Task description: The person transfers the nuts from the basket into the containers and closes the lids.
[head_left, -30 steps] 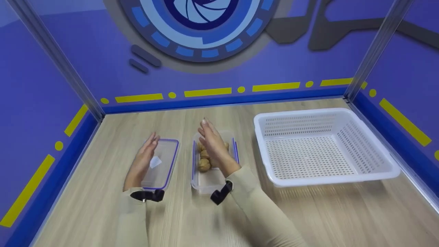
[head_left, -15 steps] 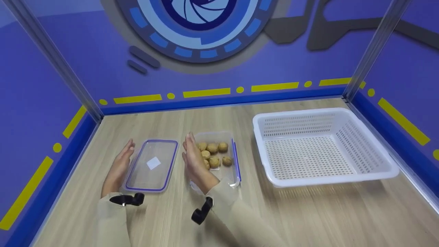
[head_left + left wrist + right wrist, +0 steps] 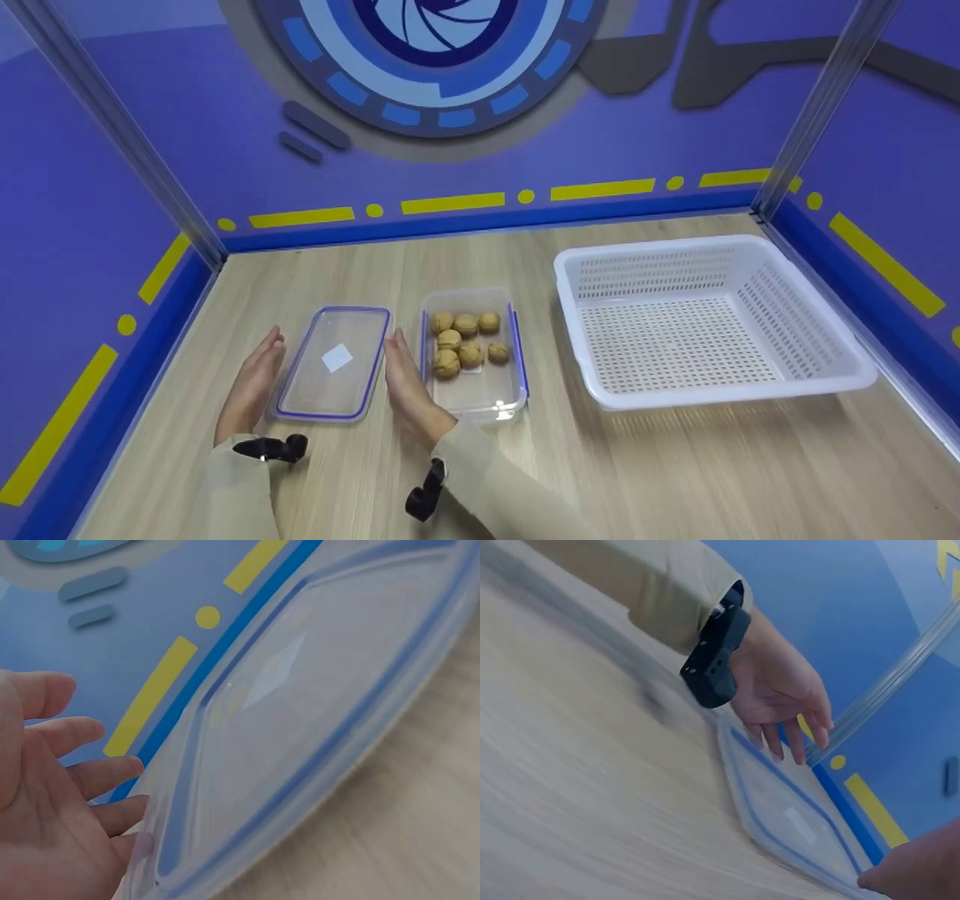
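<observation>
A clear lid with a blue-purple seal (image 3: 330,386) lies flat on the table, a white square label at its middle. My left hand (image 3: 249,390) stands on edge beside its left side, fingers extended; the left wrist view shows the palm (image 3: 52,825) and the spread fingertips near the lid's rim. My right hand (image 3: 412,394) is upright at the lid's right side, between it and a clear plastic box (image 3: 469,394). Neither hand grips anything; whether they touch the lid I cannot tell. Several walnuts (image 3: 448,341) sit in the box, towards its far end.
A large white perforated basket (image 3: 679,337) stands on the right of the wooden table (image 3: 487,262). Blue printed panels (image 3: 465,169) enclose the back and sides.
Both hands have moved left and towards the person, from over the lid and the box to either side of the lid. The walnuts have come into full view. Lid, box and basket stay put.
</observation>
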`<state>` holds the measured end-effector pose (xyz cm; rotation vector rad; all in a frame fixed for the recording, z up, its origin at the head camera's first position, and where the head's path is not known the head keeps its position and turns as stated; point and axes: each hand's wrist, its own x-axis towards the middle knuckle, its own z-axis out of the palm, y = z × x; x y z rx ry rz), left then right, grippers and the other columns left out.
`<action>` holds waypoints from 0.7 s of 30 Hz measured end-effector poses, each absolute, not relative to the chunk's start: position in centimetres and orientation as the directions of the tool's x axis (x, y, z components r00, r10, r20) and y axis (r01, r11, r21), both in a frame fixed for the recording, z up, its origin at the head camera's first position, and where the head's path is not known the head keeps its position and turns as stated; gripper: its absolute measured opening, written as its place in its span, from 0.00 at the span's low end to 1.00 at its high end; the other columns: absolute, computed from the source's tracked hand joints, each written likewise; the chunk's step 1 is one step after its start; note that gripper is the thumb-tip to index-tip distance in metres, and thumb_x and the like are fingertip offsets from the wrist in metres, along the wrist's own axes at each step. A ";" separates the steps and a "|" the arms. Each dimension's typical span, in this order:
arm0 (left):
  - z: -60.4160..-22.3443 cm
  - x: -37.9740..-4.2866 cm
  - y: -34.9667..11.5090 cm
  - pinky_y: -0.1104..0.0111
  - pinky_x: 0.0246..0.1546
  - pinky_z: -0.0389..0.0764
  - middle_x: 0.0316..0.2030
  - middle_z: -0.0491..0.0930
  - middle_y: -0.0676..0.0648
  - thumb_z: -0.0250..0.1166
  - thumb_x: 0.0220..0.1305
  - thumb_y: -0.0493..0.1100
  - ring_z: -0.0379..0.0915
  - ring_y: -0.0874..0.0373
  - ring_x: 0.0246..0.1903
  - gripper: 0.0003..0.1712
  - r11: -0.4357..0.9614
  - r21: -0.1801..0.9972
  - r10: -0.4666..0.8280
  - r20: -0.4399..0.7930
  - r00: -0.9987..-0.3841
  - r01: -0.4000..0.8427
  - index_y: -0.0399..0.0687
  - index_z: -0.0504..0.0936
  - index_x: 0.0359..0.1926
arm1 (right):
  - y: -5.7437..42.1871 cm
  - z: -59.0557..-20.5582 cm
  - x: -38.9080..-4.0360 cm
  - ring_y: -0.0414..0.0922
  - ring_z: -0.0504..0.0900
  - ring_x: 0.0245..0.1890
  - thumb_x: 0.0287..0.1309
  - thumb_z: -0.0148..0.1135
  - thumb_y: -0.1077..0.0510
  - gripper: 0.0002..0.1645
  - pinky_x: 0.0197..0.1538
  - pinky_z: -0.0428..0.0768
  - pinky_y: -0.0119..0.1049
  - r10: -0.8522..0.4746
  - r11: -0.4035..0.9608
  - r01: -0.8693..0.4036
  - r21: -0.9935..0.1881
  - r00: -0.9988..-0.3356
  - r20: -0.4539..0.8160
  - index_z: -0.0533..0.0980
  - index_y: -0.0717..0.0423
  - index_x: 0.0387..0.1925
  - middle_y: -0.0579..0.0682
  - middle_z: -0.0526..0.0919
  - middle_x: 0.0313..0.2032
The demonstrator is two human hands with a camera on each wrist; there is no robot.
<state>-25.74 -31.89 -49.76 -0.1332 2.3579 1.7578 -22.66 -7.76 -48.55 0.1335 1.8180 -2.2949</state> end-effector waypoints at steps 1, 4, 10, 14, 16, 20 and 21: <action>-49.9 -25.7 -31.9 0.57 0.76 0.33 0.76 0.28 0.48 0.35 0.75 0.58 0.25 0.51 0.75 0.38 0.297 0.934 0.038 -0.218 -0.975 -0.197 0.54 0.30 0.75 | -7.9 -48.7 -22.6 0.53 0.40 0.76 0.72 0.35 0.43 0.38 0.77 0.39 0.51 -0.108 -0.223 0.226 -0.948 -0.972 -0.207 0.45 0.57 0.75 0.55 0.44 0.76; -50.0 -25.7 -32.0 0.57 0.76 0.34 0.76 0.30 0.49 0.35 0.76 0.57 0.27 0.50 0.76 0.36 0.303 0.928 0.017 -0.233 -0.972 -0.217 0.55 0.32 0.76 | -8.2 -49.2 -22.3 0.53 0.40 0.76 0.72 0.36 0.42 0.39 0.77 0.40 0.51 -0.117 -0.248 0.262 -0.933 -0.964 -0.240 0.45 0.56 0.75 0.54 0.45 0.76; -50.1 -25.9 -31.7 0.54 0.76 0.37 0.76 0.33 0.45 0.38 0.76 0.53 0.31 0.45 0.76 0.36 0.278 0.923 0.008 -0.280 -0.960 -0.267 0.57 0.32 0.76 | -8.7 -50.4 -21.7 0.54 0.40 0.76 0.71 0.38 0.42 0.39 0.77 0.40 0.51 -0.127 -0.279 0.335 -0.900 -0.942 -0.311 0.46 0.56 0.75 0.55 0.45 0.76; -50.3 -25.8 -31.7 0.54 0.76 0.38 0.76 0.36 0.42 0.36 0.76 0.53 0.33 0.43 0.75 0.35 0.274 0.917 0.014 -0.304 -0.953 -0.289 0.55 0.32 0.76 | -9.1 -51.0 -21.6 0.56 0.41 0.76 0.71 0.39 0.44 0.39 0.77 0.41 0.52 -0.122 -0.294 0.344 -0.892 -0.939 -0.322 0.46 0.58 0.75 0.57 0.46 0.76; -50.5 -25.8 -31.8 0.53 0.76 0.38 0.76 0.37 0.41 0.35 0.77 0.53 0.34 0.43 0.75 0.35 0.283 0.914 0.017 -0.307 -0.952 -0.290 0.53 0.32 0.76 | -9.3 -51.2 -21.5 0.57 0.42 0.76 0.71 0.39 0.45 0.39 0.76 0.43 0.52 -0.124 -0.306 0.345 -0.887 -0.938 -0.322 0.46 0.60 0.74 0.59 0.45 0.75; -50.8 -25.7 -31.9 0.53 0.76 0.37 0.76 0.40 0.41 0.35 0.76 0.54 0.33 0.43 0.75 0.36 0.285 0.909 0.009 -0.322 -0.947 -0.306 0.49 0.34 0.76 | -9.6 -51.6 -21.5 0.59 0.45 0.75 0.72 0.39 0.49 0.39 0.75 0.50 0.53 -0.141 -0.379 0.336 -0.862 -0.942 -0.305 0.44 0.65 0.74 0.63 0.43 0.75; -50.9 -25.7 -31.9 0.53 0.76 0.36 0.76 0.40 0.41 0.36 0.76 0.54 0.32 0.43 0.75 0.36 0.284 0.906 0.003 -0.328 -0.945 -0.313 0.48 0.35 0.76 | -9.7 -51.7 -21.6 0.59 0.46 0.75 0.72 0.39 0.50 0.38 0.75 0.52 0.52 -0.143 -0.399 0.334 -0.854 -0.943 -0.301 0.43 0.66 0.73 0.64 0.43 0.75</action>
